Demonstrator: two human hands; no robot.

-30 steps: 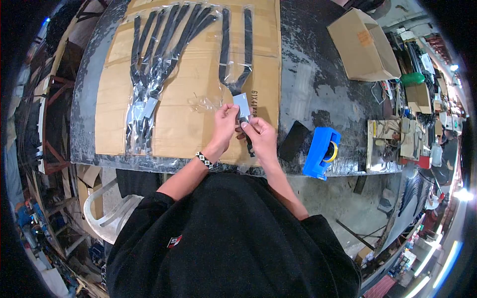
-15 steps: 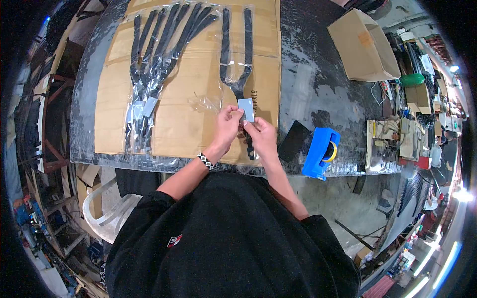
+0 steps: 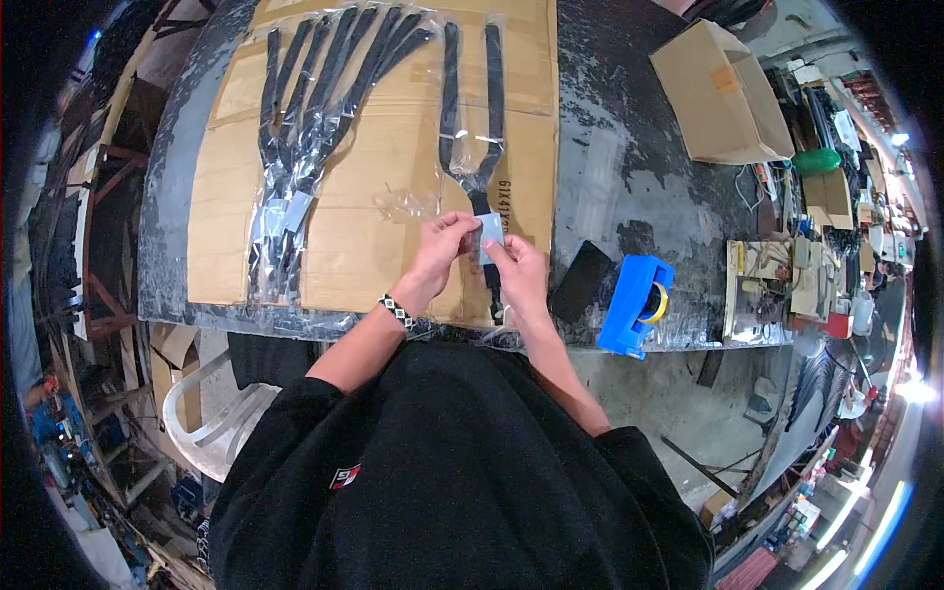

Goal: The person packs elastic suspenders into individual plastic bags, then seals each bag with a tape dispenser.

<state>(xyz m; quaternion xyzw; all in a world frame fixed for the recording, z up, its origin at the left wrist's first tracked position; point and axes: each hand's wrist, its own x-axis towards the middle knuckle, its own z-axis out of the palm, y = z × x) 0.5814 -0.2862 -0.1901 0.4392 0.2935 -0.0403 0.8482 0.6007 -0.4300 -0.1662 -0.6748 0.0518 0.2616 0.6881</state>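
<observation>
A Y-shaped black strap [image 3: 495, 108] in clear plastic lies on the cardboard sheet, its two arms pointing away from me. Across its narrow stem sits a small grey card [image 3: 491, 230]. My left hand [image 3: 438, 254] pinches the card's left edge between thumb and fingers. From the right, my right hand [image 3: 521, 273] presses its thumb on the card's lower part, fingers curled beside it; what lies beneath the card is hidden. To the left rests a bunch of similar wrapped black straps [image 3: 324, 108], with a grey card [image 3: 297, 210] across their stems.
The cardboard sheet [image 3: 364, 265] covers part of a dark, worn table [image 3: 610, 157]. A blue tape dispenser [image 3: 623, 307] with a yellow-rimmed roll stands near the front edge, beside a flat black piece [image 3: 582, 281]. At the back right is an open cardboard box [image 3: 718, 93].
The grey card has come down towards me and now lies across the strap's stem. My left hand has shifted slightly left; my right hand stays close to its earlier place.
</observation>
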